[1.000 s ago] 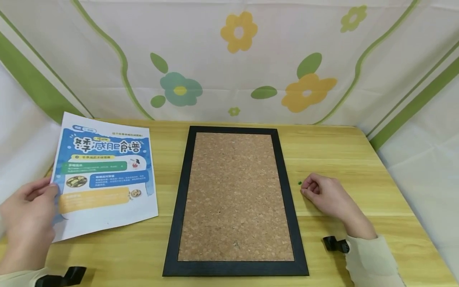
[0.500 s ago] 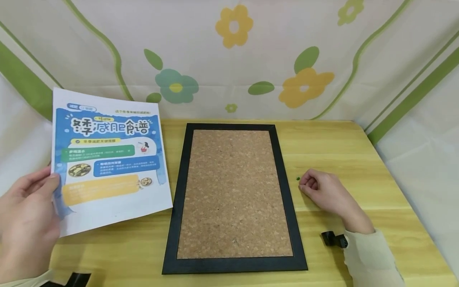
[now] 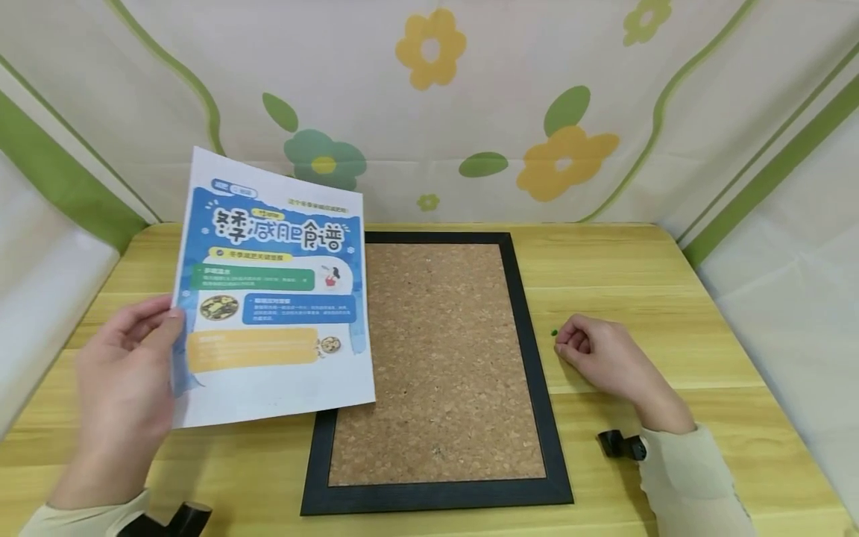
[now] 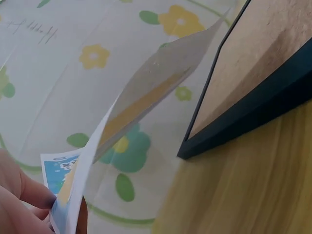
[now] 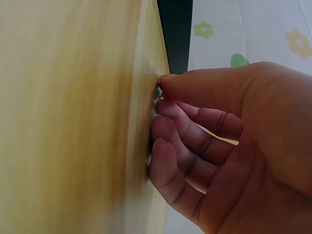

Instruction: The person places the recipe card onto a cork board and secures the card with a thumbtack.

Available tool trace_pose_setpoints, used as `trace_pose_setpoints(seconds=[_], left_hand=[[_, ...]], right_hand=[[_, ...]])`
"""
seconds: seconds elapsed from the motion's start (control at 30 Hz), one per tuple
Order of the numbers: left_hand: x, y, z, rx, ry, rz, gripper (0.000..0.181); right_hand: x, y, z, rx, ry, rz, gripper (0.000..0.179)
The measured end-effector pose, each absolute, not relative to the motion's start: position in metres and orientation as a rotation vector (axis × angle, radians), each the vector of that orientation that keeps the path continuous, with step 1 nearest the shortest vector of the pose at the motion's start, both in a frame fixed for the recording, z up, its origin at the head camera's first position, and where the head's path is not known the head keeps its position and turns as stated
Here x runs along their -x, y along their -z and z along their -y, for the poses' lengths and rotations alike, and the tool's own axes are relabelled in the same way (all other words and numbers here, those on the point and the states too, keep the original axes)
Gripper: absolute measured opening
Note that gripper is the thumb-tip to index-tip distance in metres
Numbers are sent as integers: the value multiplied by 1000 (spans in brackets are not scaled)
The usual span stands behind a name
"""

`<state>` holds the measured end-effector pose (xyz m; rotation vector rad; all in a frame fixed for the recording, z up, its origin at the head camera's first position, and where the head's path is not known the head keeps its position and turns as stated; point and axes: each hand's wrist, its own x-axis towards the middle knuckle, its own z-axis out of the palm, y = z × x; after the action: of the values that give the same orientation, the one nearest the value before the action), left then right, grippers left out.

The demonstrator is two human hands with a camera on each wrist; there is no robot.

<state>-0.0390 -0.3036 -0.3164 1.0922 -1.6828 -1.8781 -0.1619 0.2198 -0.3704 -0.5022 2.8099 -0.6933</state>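
Corkboard (image 3: 443,358): lying flat on the wood-grain table (image 3: 624,276); taken as clock centre in the head view, with 12 toward the curtain (image 3: 429,127); edged by a black frame (image 3: 436,498); partly hidden at the 10 o'clock corner behind the printed sheet (image 3: 275,388).

Printed sheet: at 10 o'clock; raised off the table, tilted, printed face toward the head camera; marked with a blue header, large Chinese characters, then green, blue and yellow bands and small food pictures; bowed along its length in the left wrist view.

Left hand (image 3: 127,365): at 9 o'clock; closed in a pinch on the 9 o'clock edge of the printed sheet; thumb across the printed face.

Right hand (image 3: 600,354): at 3 o'clock; resting at the table with fingers curled inward, tips of thumb and forefinger nearly together; cannot tell if gripping anything.

Green bit (image 3: 554,333): on the table between 2 and 3 o'clock; just beside the right fingertips, just outside the frame; too small to identify.

Sleeves (image 3: 691,477): beige, at 4 and 8 o'clock; each with a black wrist device (image 3: 620,445).

Curtain: white, patterned with yellow, teal and green flowers and leaves.
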Motion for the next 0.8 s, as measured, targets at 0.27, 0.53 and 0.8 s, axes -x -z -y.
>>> trace_pose_setpoints(seconds=[0.27,0.53,0.8], left_hand=[[46,329,274,-1014,1970,1890,24],[47,341,240,-920,1918,2250,37],[55,354,207,-860,1963,2304,36]], right_hand=[[162,370,-219,499,698,-2805,5],[162,369,-220,494,686,-2802,5],[161,371,-220,477,693,-2797,6]])
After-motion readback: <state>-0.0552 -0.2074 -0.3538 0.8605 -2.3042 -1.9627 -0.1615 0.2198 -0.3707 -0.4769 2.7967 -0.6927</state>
